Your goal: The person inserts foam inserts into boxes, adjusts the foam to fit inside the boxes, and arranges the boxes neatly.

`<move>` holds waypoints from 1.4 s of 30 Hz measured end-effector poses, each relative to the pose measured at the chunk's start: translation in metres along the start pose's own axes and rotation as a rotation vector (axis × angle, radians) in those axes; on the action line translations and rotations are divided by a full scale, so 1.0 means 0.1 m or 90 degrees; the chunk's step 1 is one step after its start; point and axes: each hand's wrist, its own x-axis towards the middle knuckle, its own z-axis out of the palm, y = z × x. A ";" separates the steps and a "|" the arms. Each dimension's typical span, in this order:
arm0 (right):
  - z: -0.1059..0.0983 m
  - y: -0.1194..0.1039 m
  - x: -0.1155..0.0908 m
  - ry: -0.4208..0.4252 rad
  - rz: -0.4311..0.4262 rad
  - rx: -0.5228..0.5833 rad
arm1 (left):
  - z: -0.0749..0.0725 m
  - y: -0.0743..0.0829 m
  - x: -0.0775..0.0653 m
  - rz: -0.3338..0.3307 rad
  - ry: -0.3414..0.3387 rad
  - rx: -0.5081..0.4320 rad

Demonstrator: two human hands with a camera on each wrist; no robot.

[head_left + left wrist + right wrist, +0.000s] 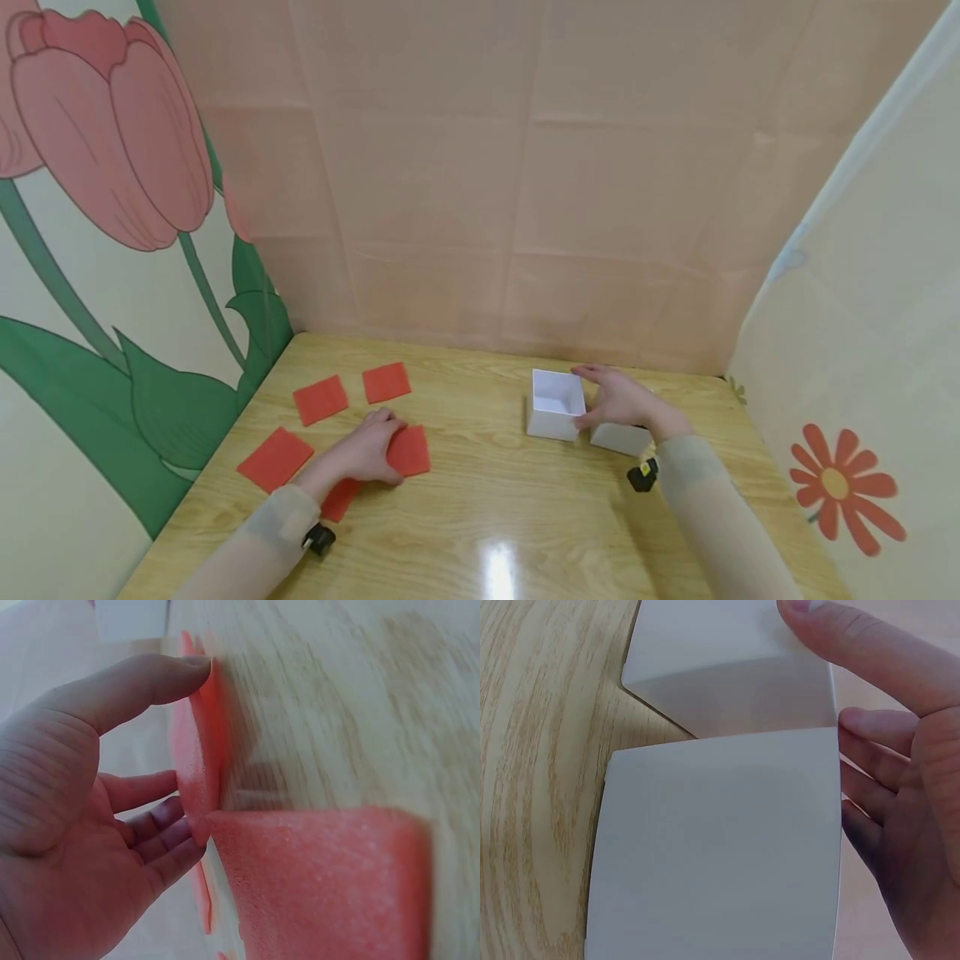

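The left hand [363,450] is grasping a flat, red, spongy-looking sheet [411,451] by opposite edges, left on the wood-grain table [480,492], its bare side running front to back, its long axis unclear. The right hand [626,398] is gripping a square-rimmed white box [553,425], which is opening upward beside a second white box [619,439].

Free to pass across the bare middle of the counter [480,500], from the red sheet [412,452] at the left grip [366,448] over to the open white box [551,425]. Open from above into that box. Hampered along its right side by the right grip [626,402] and a second white box [621,439]. Passable in narrow strips among the other red sheets [321,400]. Closed off behind by peach cloth [450,208], at left by tulip-printed cloth [97,333], at right by flower-printed cloth [840,350].
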 end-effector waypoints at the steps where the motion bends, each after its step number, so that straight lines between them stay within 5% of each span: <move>1: 0.00 0.00 0.00 0.000 -0.002 -0.001 | 0.00 0.00 0.01 0.003 0.002 -0.003; 7: -0.01 0.00 -0.01 -0.002 -0.005 -0.002 | -0.05 0.09 0.08 0.025 0.021 -0.018; 13: -0.02 0.01 -0.02 -0.001 0.006 0.009 | -0.11 0.33 0.23 0.041 0.023 -0.053; 20: -0.01 0.03 -0.03 -0.001 0.020 0.022 | -0.15 0.71 0.57 0.132 0.050 -0.058; 31: 0.00 0.03 -0.03 -0.007 0.048 0.033 | -0.17 1.38 1.19 0.210 0.069 -0.048; 42: 0.03 0.00 0.05 -0.004 0.031 0.026 | -0.10 1.69 1.52 0.244 0.081 -0.010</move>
